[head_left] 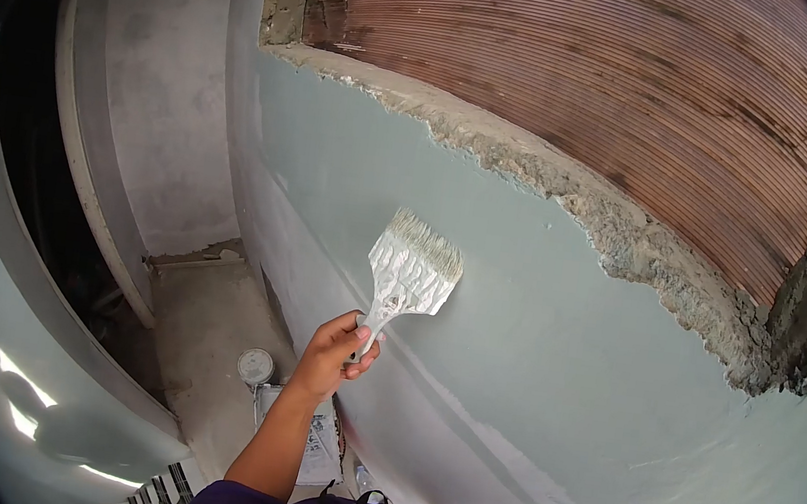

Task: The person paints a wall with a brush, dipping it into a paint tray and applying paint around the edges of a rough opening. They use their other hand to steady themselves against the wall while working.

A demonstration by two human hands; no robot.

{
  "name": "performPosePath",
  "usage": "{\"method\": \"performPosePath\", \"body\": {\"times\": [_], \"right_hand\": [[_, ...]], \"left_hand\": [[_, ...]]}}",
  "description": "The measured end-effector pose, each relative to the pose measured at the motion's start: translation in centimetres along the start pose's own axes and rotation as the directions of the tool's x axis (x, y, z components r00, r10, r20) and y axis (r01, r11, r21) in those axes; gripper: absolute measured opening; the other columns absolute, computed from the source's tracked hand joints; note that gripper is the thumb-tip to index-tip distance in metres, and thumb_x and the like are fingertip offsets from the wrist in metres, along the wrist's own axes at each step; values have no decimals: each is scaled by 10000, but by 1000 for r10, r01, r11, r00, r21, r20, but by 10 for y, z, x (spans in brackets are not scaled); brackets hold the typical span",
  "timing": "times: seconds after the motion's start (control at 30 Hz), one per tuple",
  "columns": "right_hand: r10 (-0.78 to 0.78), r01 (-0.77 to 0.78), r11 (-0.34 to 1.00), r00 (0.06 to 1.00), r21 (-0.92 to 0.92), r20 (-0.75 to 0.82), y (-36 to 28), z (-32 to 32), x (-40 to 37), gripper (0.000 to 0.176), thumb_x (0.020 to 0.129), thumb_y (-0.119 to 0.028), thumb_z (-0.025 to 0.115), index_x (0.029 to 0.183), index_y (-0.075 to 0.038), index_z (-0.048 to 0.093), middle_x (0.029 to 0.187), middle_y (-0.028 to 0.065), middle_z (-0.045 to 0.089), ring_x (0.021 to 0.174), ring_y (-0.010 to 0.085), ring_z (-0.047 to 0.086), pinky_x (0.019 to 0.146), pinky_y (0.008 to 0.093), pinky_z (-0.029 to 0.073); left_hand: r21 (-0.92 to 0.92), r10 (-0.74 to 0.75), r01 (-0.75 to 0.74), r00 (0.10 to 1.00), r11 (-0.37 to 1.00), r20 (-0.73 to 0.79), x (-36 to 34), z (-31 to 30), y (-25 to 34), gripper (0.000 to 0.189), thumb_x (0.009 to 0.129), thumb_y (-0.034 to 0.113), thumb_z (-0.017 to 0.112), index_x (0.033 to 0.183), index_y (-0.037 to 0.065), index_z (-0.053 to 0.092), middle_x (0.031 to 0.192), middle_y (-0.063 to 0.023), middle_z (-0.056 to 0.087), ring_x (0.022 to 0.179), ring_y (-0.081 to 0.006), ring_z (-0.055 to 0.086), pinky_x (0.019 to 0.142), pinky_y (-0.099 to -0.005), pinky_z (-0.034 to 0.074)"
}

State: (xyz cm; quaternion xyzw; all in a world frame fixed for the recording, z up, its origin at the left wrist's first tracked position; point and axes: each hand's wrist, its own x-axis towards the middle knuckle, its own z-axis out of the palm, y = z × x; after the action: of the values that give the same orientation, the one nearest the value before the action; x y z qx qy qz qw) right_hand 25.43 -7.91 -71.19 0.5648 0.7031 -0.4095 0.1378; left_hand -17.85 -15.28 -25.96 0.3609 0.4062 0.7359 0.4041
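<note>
My left hand (339, 350) is closed around the handle of a wide paint brush (411, 271), its white ferrule streaked with paint. The bristles point up and away, overlapping the pale green painted wall (519, 296) in this view. Paint marks also show on the handle near my thumb. My right hand is out of view; only a small patch of skin appears at the bottom edge beside my purple shirt.
A rough, broken cement ledge (534, 172) runs below an opening covered by a reddish corrugated sheet (584, 93). On the floor (214, 319) stand a round pail (255, 366) and a pale printed container (324, 449). A dark doorway (37, 157) lies to the left.
</note>
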Motion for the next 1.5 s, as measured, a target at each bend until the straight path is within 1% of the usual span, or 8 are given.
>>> {"method": "performPosePath", "body": {"times": [0.2,0.5,0.6,0.93,1.17,1.27,1.4,1.5], "right_hand": [[20,-20,1000,1000,1,-20,-12,-13,5,336,868,-310,558,1061,-52,656,922,119,701,723,201,628,608,356,487],[38,-38,999,999,7,-29,-15,-23,5,332,867,-308,558,1055,-53,661,916,117,701,718,198,626,607,354,488],[42,-41,999,999,3,-33,-15,-24,3,331,867,-307,558,1052,-54,662,914,116,700,716,196,626,607,353,488],[71,-70,997,996,16,-45,-3,-7,-8,326,865,-305,559,1045,-55,667,908,114,700,710,193,625,605,352,488],[88,-87,996,995,16,-52,3,3,-13,323,864,-303,560,1040,-55,670,903,112,700,706,190,624,604,350,488],[89,-88,996,995,9,-51,1,1,-12,322,864,-303,560,1038,-56,671,902,111,700,704,189,624,603,350,489],[90,-89,996,995,10,-50,-3,1,-12,320,863,-302,560,1035,-56,673,899,110,700,701,187,623,603,349,489],[96,-95,995,994,23,-49,-7,2,-11,319,863,-301,560,1033,-57,675,897,109,700,699,186,623,602,348,489]], "left_hand": [[10,-127,127,992,992,-22,-10,-29,-37,256,964,236,519,963,-15,567,656,-64,492,512,-72,365,439,-196,279],[-25,50,-50,999,998,-5,3,-18,-1,237,969,240,504,969,11,565,645,-40,473,511,-60,343,437,-192,249],[3,34,-34,999,999,-3,15,-5,2,245,980,248,502,966,12,564,659,-39,476,516,-58,346,439,-192,253],[-67,-171,168,985,983,-38,-18,-41,-52,230,964,232,520,968,5,564,659,-37,479,504,-60,338,440,-190,256],[-64,-17,17,1000,998,-6,0,-19,-3,228,966,238,513,975,15,560,661,-27,474,516,-57,349,446,-190,260],[-25,-24,24,1000,999,14,11,-5,-4,248,978,263,508,976,21,561,684,-20,480,532,-55,351,452,-191,262],[-72,-125,128,991,989,48,4,-14,-29,246,987,266,501,965,28,562,694,-15,486,538,-54,351,456,-191,262],[-29,-201,200,979,979,-23,-16,-33,-48,226,977,234,507,938,20,569,675,-19,484,528,-55,347,448,-192,258]]}}
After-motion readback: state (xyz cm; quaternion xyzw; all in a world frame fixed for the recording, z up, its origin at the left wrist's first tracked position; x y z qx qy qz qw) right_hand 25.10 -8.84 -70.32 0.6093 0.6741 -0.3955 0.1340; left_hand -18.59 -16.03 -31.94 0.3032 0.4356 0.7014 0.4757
